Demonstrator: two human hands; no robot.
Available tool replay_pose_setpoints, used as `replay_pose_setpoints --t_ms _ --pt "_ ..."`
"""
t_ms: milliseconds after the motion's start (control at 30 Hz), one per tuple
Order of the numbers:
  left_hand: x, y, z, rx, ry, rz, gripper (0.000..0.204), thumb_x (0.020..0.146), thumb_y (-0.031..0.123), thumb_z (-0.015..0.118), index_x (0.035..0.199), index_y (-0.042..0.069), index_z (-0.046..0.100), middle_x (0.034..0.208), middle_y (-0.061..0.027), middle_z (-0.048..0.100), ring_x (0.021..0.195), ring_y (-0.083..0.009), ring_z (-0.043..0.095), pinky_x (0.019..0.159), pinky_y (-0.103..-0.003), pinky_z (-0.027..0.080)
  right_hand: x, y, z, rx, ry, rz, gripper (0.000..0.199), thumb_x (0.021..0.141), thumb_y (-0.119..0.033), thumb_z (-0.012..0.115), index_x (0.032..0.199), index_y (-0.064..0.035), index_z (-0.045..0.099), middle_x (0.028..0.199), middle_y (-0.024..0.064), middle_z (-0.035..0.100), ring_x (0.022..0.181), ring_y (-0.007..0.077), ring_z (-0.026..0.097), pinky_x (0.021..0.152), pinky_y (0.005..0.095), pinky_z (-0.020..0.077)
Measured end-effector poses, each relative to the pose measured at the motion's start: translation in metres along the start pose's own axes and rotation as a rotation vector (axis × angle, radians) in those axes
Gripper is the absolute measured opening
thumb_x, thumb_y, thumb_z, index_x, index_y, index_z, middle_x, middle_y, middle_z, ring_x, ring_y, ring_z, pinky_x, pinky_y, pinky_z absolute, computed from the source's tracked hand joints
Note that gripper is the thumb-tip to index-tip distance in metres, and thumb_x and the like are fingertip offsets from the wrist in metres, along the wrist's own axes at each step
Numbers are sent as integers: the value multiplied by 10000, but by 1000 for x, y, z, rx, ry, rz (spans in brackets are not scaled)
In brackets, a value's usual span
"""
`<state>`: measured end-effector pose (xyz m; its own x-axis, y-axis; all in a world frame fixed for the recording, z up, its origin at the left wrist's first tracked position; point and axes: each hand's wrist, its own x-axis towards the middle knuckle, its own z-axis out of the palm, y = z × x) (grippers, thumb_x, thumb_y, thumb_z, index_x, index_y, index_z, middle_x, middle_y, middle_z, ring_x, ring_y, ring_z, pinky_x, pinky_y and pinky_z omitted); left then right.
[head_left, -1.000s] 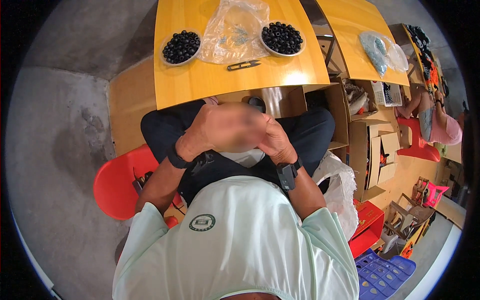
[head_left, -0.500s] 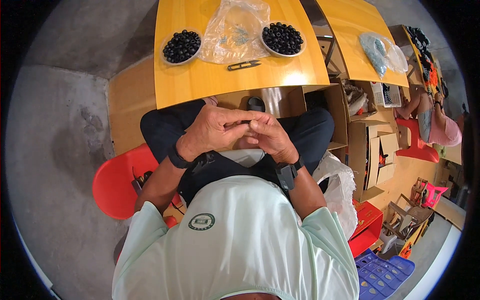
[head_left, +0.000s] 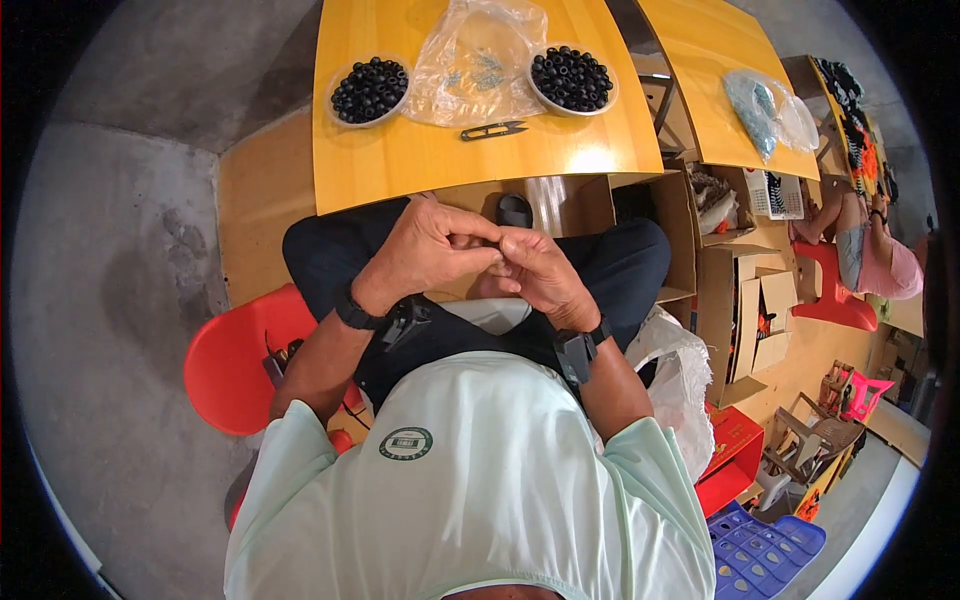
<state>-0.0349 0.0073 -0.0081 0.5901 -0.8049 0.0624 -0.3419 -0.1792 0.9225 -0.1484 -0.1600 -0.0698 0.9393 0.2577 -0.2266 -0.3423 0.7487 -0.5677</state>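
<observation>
My left hand (head_left: pixel 425 252) and my right hand (head_left: pixel 545 270) meet over my lap, in front of the table's near edge. Both are closed in a pinch, thumb and fingertips pressed together and touching the other hand. Whatever sits between the fingertips is too small and covered to name. Beyond them on the yellow table (head_left: pixel 400 170) lie black thread snips (head_left: pixel 492 131). Black beads (head_left: pixel 370 90) fill a clear round bowl (head_left: pixel 366 126) on the left. More black beads (head_left: pixel 572 80) fill a second bowl (head_left: pixel 570 112) on the right.
A crumpled clear plastic bag (head_left: pixel 470 90) lies between the bowls. To the right stand a second yellow table (head_left: pixel 700 60) and open cardboard boxes (head_left: pixel 725 310). A white sack (head_left: pixel 690 370) is by my right side, a red chair (head_left: pixel 235 360) at my left. Another person (head_left: pixel 890 265) sits far right.
My fingers have shifted slightly at the pinch; the dark bit seen between the fingertips earlier is now covered. My left index finger is more bent. The view has moved a little.
</observation>
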Motion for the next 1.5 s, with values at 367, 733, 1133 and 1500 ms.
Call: replay_pose_setpoints --t_ms 367,733,1133,1500 --pt "-6 -4 1 -168 -68 -122 289 803 74 768 1081 6 727 600 6 498 572 -67 441 559 -246 394 -1 0 10 -69 -17 -20 319 1030 -352 560 1143 -56 601 848 -44 500 694 51 390 572 191 335" --pt "7 -16 33 363 168 72 374 939 259 560 641 37 607 641 -178 626 595 -366 624 563 -448 476 6 23 -1 -420 119 11 278 1069 -331 478 1005 -70 551 758 -67 433 639 37 371 542 202 335" --pt "8 -23 31 205 55 87 272 919 163 465 765 -5 612 715 -170 627 622 -321 634 561 -367 477 5 20 13 -499 165 -155 281 1055 -290 526 914 -63 613 702 -74 462 606 33 378 512 210 313" --pt "10 -15 33 170 144 100 291 935 187 493 715 5 551 646 -166 565 586 -305 596 545 -371 442 8 12 17 -589 177 -165 272 1051 -270 534 915 -51 622 728 -72 488 635 25 402 529 209 341"
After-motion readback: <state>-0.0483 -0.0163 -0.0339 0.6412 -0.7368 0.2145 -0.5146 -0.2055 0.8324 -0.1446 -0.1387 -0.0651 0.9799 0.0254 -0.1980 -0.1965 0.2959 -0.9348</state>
